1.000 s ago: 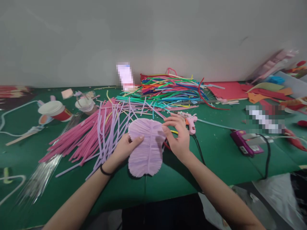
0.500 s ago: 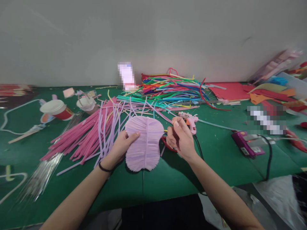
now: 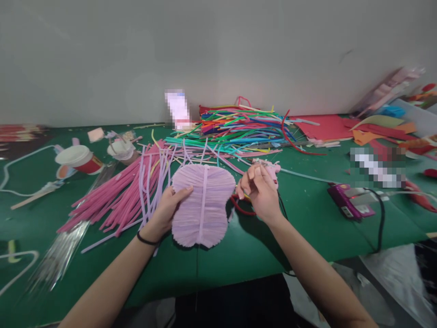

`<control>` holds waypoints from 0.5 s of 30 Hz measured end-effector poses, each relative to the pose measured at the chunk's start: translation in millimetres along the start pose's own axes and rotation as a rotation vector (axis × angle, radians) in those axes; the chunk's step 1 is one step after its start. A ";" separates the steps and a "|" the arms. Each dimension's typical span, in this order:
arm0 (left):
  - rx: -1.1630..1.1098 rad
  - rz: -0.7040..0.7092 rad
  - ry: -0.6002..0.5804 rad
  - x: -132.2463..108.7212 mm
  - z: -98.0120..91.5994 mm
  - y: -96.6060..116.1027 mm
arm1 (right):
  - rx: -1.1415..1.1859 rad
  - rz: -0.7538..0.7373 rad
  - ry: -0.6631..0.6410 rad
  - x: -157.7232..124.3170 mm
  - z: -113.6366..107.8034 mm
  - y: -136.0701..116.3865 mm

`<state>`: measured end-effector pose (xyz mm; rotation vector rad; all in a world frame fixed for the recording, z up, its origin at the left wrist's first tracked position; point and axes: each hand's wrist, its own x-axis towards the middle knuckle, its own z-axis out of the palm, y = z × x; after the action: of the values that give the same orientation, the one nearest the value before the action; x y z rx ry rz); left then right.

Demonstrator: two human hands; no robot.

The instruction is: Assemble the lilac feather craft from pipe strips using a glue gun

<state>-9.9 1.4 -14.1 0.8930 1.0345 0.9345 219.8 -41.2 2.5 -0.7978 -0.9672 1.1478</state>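
My left hand [image 3: 170,205] holds a lilac petal made of pipe cleaners [image 3: 216,205] by its left edge, thumb on the front face. The petal is broad and ribbed, notched at the bottom, with a raised seam down its middle and a thin wire hanging below. Just off its right edge, my right hand [image 3: 262,193] is closed, thumb against curled fingers. Whatever those fingers hold, if anything, I cannot make out. Behind the right hand lies a pink glue gun [image 3: 273,172], partly covered. Red-handled scissors [image 3: 244,209] rest on the table between petal and hand, mostly hidden.
Pink pipe cleaners [image 3: 112,196] and loose lilac ones [image 3: 145,182] lie left on the green table [image 3: 239,262]. A multicoloured heap [image 3: 239,125] sits by the wall. Cups [image 3: 80,159], bare wires [image 3: 58,255], a purple power unit [image 3: 350,202] with cables, and red sheets [image 3: 321,126] surround them.
The petal has turned slightly, its seam now leaning, and its lower end has shifted left. My right hand has moved slightly, its fingers closer to the petal's edge. My left hand keeps its hold.
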 end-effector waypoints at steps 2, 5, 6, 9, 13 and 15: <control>-0.004 0.004 -0.002 0.8 -1.0 0.2 | -0.017 -0.054 0.043 1.7 -1.9 1.2; 0.001 -0.005 -0.014 1.2 -1.9 -1.0 | -0.053 -0.125 0.051 3.6 -4.3 4.8; 0.004 -0.010 -0.012 1.2 -2.1 -1.6 | -0.067 -0.138 0.055 4.1 -4.8 6.3; 0.017 -0.021 0.016 0.9 -2.9 -3.1 | -0.076 -0.151 0.089 6.0 -5.7 10.4; 0.013 -0.014 0.047 2.1 -5.7 -3.6 | -0.043 -0.168 0.164 7.9 -7.0 13.8; -0.014 0.006 0.055 3.8 -7.4 -2.7 | -0.065 -0.164 0.203 7.4 -7.5 14.6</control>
<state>-15.5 5.1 -19.7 0.8629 1.0714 0.9750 222.3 -30.9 -12.0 -0.8539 -0.8861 0.8802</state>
